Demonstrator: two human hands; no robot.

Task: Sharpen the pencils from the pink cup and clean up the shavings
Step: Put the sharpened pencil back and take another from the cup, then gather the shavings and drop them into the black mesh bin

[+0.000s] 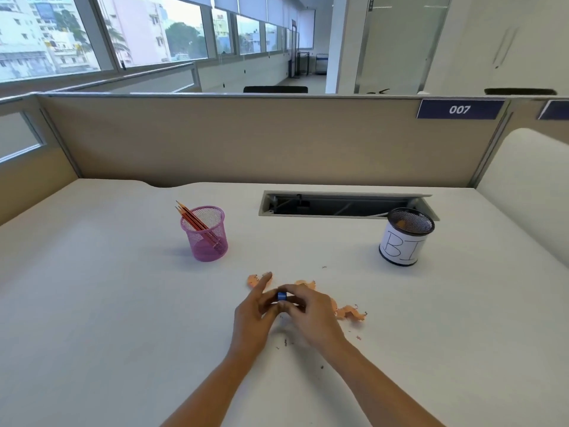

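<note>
Bright, even daylight comes from the windows (138, 35) at ten o'clock, casting only faint, soft shadows on the white desk (107, 303) beneath the pink cup (205, 238), left hand (252, 315) and right hand (311, 315), which look slightly blurred around the blue sharpener (282, 296), while wide-angle distortion bows lines toward the edges.

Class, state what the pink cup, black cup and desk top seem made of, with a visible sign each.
Round pink mesh cup: probably coated wire mesh; pencils show through its holes. Round black mesh cup: likely the same, wrapped in white lettered paper. White desk top: seemingly matte laminate, smooth.
</note>
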